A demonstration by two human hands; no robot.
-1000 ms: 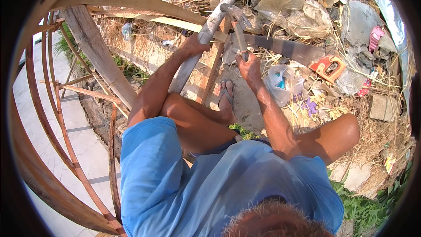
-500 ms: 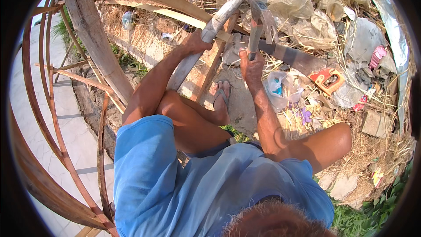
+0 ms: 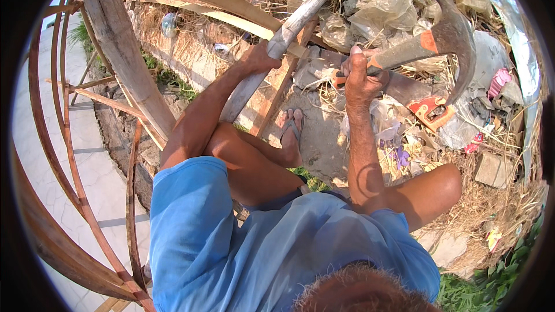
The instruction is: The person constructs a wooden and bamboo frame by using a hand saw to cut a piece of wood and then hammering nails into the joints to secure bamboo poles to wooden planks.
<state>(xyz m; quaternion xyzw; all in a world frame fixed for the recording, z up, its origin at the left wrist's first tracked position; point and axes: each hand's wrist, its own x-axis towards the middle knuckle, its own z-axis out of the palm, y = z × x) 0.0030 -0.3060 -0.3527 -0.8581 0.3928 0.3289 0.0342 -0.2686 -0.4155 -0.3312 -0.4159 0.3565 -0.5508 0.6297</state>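
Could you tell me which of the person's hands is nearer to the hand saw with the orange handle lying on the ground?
The right. The right hand, gripping the hammer, is raised just left of the hand saw; the left hand holds the grey slat further left.

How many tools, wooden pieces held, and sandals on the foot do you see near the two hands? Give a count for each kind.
Claw hammer with grey head and orange-banded handle, in right hand: 1
Grey weathered wooden slat, in left hand: 1
Grey flip-flop sandal: 1
Total: 3

left hand (image 3: 258, 58): fingers clenched | right hand (image 3: 359, 75): fist raised
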